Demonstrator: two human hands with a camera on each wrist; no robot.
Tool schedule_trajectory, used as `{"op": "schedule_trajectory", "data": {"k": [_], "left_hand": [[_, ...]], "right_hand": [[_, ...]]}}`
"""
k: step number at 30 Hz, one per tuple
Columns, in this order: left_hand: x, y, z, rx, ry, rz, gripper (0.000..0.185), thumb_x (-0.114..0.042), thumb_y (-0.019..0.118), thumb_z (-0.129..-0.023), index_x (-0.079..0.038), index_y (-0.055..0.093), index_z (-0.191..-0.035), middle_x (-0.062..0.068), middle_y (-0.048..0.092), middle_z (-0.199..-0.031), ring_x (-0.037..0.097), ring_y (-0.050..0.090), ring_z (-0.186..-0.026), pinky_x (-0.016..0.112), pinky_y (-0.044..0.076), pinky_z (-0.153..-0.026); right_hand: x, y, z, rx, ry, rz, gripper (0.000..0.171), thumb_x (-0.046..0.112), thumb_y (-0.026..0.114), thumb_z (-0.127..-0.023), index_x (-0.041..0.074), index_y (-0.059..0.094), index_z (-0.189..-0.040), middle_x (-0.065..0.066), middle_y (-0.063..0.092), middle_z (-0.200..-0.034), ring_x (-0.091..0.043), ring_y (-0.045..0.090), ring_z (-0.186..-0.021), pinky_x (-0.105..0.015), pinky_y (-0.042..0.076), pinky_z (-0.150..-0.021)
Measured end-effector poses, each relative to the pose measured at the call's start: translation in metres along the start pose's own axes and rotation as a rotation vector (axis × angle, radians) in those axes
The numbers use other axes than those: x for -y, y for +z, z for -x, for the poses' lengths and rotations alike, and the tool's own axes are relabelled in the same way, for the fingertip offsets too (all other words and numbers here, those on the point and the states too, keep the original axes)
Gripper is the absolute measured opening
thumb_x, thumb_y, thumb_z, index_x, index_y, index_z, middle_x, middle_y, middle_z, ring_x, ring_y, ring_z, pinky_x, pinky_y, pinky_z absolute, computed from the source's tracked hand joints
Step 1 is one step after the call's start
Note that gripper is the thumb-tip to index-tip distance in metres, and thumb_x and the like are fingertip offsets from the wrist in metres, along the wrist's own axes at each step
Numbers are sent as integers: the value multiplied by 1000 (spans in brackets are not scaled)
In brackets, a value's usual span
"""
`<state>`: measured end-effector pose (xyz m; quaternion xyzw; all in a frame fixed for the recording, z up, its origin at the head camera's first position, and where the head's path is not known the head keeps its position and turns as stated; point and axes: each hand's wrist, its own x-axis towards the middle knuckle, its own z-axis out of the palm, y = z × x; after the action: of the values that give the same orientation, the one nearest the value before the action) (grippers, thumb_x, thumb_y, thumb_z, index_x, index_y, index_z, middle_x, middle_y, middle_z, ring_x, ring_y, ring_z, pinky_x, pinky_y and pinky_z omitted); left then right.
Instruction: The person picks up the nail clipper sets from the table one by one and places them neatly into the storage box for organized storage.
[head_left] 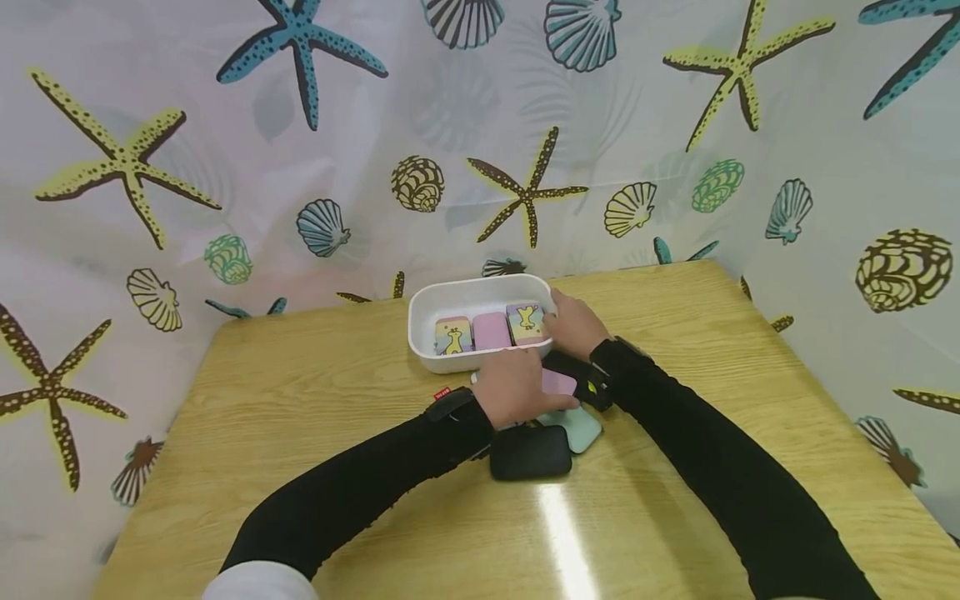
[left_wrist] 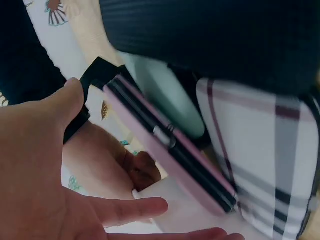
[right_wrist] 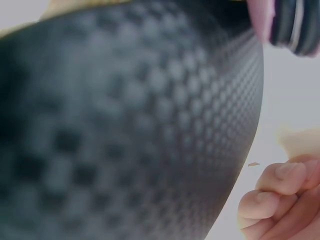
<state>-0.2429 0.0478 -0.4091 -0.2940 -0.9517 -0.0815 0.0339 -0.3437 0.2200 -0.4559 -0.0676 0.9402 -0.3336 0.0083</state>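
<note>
Nearest the camera on the wooden tabletop (head_left: 300, 467), a black case (head_left: 530, 452) lies flat, touching a mint-green case (head_left: 581, 427) just beyond it. Above this small heap the person's left hand (head_left: 517, 387) hovers palm down over a pink case (head_left: 558, 382), which it seems about to take; the left wrist view shows that pink case (left_wrist: 170, 145) edge-on, its dark seam visible, with the left hand's fingers (left_wrist: 135, 207) spread and relaxed beside it, gripping nothing. A plaid-patterned case (left_wrist: 265, 160) and the mint one sit just behind it in that view. The loose cases lie heaped close before the container, probably so each is within easy reach. Farther on, the right hand (head_left: 573, 323) rests at the right end of a white oval tub (head_left: 435, 304), its fingers curled at the rim by a giraffe-print case (head_left: 527, 324), apparently seating it. Whether they actually pinch that case cannot be told. Inside the tub three cases stand upright side by side: another giraffe-print one (head_left: 453, 336) at the left, a plain pink one (head_left: 492, 331) in the middle. Behind hangs a starfish-and-shell curtain (head_left: 225, 167).
</note>
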Motion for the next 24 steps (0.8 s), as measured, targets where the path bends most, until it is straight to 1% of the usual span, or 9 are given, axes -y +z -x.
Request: {"op": "schedule_trajectory", "data": {"k": [3, 4, 7, 9, 11, 13, 17, 21, 24], "left_hand": [[-4, 6, -2, 3, -20, -31, 96, -78, 70, -73, -1, 61, -130, 11, 72, -105, 25, 67, -99, 35, 55, -82], [-4, 8, -2, 19, -30, -44, 93, -78, 69, -73, -1, 64, -125, 10, 72, -103, 24, 68, -95, 34, 55, -78], [-6, 11, -4, 51, -43, -76, 75, -74, 68, -76, -4, 69, -101, 5, 69, -82, 19, 65, -73, 32, 50, -59], [-7, 12, -5, 50, -46, -89, 68, -71, 69, -78, -5, 68, -92, 4, 67, -76, 18, 62, -67, 31, 47, -54], [-7, 13, -6, 41, -46, -98, 65, -69, 69, -78, -5, 68, -90, 4, 66, -75, 18, 61, -65, 31, 47, -53], [-7, 13, -5, 39, -44, -107, 63, -67, 69, -78, -5, 68, -92, 4, 67, -77, 18, 62, -67, 31, 48, -55], [-5, 11, -2, 69, -22, -120, 64, -67, 69, -77, -7, 68, -99, 6, 68, -85, 21, 65, -76, 33, 51, -64], [-1, 8, 2, 147, -11, -116, 73, -71, 66, -77, -8, 66, -115, 10, 68, -98, 23, 64, -86, 34, 52, -69], [4, -1, 5, 225, -25, -71, 79, -73, 64, -77, -11, 62, -127, 10, 65, -107, 22, 60, -91, 34, 50, -69]], "right_hand": [[-1, 2, -2, -1, 4, -8, 50, 16, 44, -101, 0, 42, -147, -18, 63, -121, -29, 58, -100, -49, 48, -94], [-2, 2, -3, 0, 5, -9, 50, 16, 44, -100, 0, 42, -148, -18, 63, -121, -29, 58, -100, -48, 48, -95], [-3, 4, -7, 4, 5, -7, 51, 17, 44, -100, 1, 42, -148, -17, 63, -120, -29, 58, -100, -48, 48, -96], [-3, 4, -8, 2, 4, -9, 52, 17, 45, -99, 1, 41, -149, -17, 63, -121, -30, 58, -100, -49, 48, -97], [-3, 4, -9, -5, -3, -12, 52, 17, 46, -99, 1, 42, -149, -18, 63, -121, -30, 58, -101, -50, 47, -97], [-3, 4, -8, -12, -12, -12, 53, 17, 46, -99, 0, 42, -149, -19, 64, -121, -30, 59, -100, -51, 48, -96], [-5, 4, -7, -11, -17, -5, 54, 16, 45, -99, -1, 40, -150, -20, 63, -123, -30, 58, -100, -51, 48, -95], [-6, 4, -5, -2, -11, 0, 55, 16, 43, -101, 0, 36, -153, -21, 62, -128, -30, 58, -101, -50, 48, -94], [-5, 2, -3, 0, -7, -4, 55, 17, 44, -101, 0, 36, -153, -21, 61, -128, -30, 58, -103, -50, 48, -94]]}}
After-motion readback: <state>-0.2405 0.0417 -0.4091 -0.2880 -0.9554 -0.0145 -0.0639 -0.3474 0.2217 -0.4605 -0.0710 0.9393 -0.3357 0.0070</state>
